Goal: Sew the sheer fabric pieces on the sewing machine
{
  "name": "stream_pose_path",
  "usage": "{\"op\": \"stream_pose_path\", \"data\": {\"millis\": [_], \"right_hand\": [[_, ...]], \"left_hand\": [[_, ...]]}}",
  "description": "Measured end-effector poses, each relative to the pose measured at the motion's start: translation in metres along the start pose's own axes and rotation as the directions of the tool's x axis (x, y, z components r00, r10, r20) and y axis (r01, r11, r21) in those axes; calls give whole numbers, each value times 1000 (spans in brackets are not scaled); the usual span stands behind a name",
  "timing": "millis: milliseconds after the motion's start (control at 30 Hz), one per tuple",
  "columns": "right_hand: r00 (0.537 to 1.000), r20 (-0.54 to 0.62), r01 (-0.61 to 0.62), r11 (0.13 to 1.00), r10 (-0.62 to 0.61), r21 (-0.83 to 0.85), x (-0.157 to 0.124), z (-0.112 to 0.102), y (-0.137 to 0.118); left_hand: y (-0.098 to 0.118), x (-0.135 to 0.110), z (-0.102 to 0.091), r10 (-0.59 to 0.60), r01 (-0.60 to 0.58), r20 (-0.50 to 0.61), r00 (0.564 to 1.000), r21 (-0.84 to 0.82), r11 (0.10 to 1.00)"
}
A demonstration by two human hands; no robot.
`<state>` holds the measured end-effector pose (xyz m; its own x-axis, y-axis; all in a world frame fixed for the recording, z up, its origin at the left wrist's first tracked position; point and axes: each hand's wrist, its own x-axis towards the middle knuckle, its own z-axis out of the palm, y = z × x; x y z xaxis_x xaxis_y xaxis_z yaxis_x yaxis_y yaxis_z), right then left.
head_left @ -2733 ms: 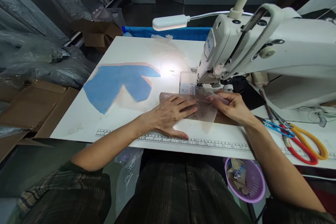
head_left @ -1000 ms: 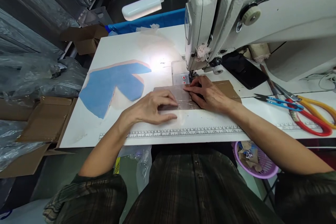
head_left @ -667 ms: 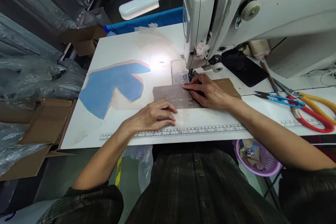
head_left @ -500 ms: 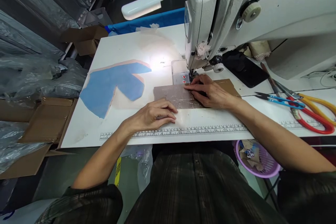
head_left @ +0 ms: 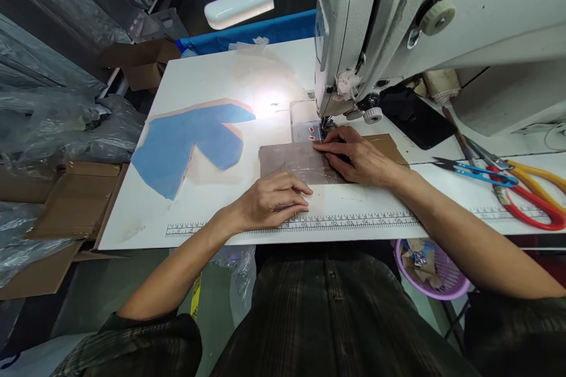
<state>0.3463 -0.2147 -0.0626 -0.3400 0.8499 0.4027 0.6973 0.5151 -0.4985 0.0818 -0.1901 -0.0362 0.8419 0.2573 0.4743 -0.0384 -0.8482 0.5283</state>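
Note:
A thin grey-brown sheet [head_left: 283, 159], its right part browner, lies on the table beside the needle and presser foot [head_left: 326, 125] of a white sewing machine [head_left: 338, 29]. Fingertips of my right hand [head_left: 358, 159] hold the sheet's upper edge, close to the foot; the palm side is hidden. My left hand [head_left: 272, 200] rests at the sheet's lower edge, fingers loosely bent and apart, with nothing gripped. To the left lies a blue cut piece [head_left: 177, 135] with a pinkish layer showing along its edges.
Blue-handled snips [head_left: 481, 172], red-handled scissors [head_left: 535, 203] and a black phone [head_left: 415, 115] lie on the right. A printed ruler [head_left: 349, 222] runs along the front of the white table [head_left: 132, 218]. A lamp [head_left: 241, 6] hangs above; a purple basket [head_left: 442, 288] stands below.
My left hand has slid right along the sheet's lower edge. My right hand stays by the presser foot, with the sheet almost unmoved; the view has shifted slightly.

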Motion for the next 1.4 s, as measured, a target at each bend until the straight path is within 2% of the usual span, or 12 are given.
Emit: {"op": "stream_pose_path", "data": {"millis": [133, 300, 533, 767, 967, 1033, 1133, 1200, 1267, 1400], "right_hand": [[1000, 7, -15, 1000, 15, -10, 0, -4, -4], [997, 37, -64, 998, 63, 24, 0, -15, -10], [998, 62, 2, 1000, -3, 3, -1, -13, -6], [996, 82, -22, 999, 19, 40, -3, -21, -7], [983, 156, 94, 995, -95, 15, -6, -23, -7], [981, 161, 108, 994, -107, -1, -6, -22, -7], [981, 164, 113, 993, -108, -20, -6, -22, -8], [982, 162, 99, 995, -92, -33, -6, -22, -9], [985, 155, 84, 996, -77, -37, -7, -22, -10], [988, 144, 67, 997, -60, -41, -7, -20, -12]], "left_hand": [[-2, -2, 1, -11, 9, 35, 999, 37, 999], [-7, -6, -1, -54, 53, -3, 999, -54, 997], [-8, -4, -2, -45, 45, 4, 999, -105, 993], [-10, -4, 0, -58, 57, 3, 998, -125, 991], [-5, -3, -5, -68, 69, 11, 998, -114, 991], [-7, 1, -8, -51, 49, -35, 998, -51, 997], [-19, 15, -10, -27, 49, -105, 994, 214, 976], [-30, 26, -10, -30, 52, -58, 998, 412, 910], [-40, 38, -8, -70, 40, 34, 997, 546, 837], [-52, 55, -5, -157, 4, 167, 973, 673, 740]]}}
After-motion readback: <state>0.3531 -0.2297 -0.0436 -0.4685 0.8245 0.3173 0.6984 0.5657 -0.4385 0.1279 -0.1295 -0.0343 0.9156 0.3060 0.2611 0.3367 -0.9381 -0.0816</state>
